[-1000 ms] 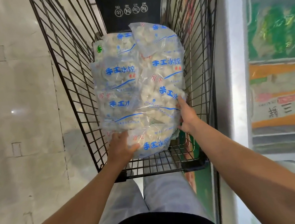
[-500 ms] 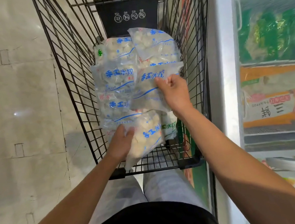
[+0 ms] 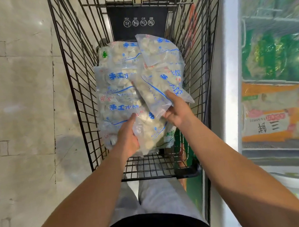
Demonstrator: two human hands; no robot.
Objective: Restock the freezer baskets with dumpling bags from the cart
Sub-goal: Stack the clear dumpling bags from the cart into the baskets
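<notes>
A black wire cart [image 3: 79, 95] holds several clear dumpling bags with blue print. My right hand [image 3: 177, 111] grips the lower end of one bag [image 3: 158, 88], which is lifted and tilted above the pile. My left hand [image 3: 128, 137] grips another bag [image 3: 150, 132] at the near end of the cart, thumb on top. More bags [image 3: 115, 83] lie stacked behind, reaching to the cart's black back panel [image 3: 138, 21].
A glass-fronted freezer [image 3: 277, 61] stands along the right, with green and orange packs behind its glass and a white frame [image 3: 230, 78] close to the cart. Pale tiled floor [image 3: 18, 109] lies to the left. My legs are just behind the cart's near edge.
My right hand has turned its bag so it now slants with the grip at the lower end. My left hand has drawn its bag nearer and higher. The view moved closer to the cart.
</notes>
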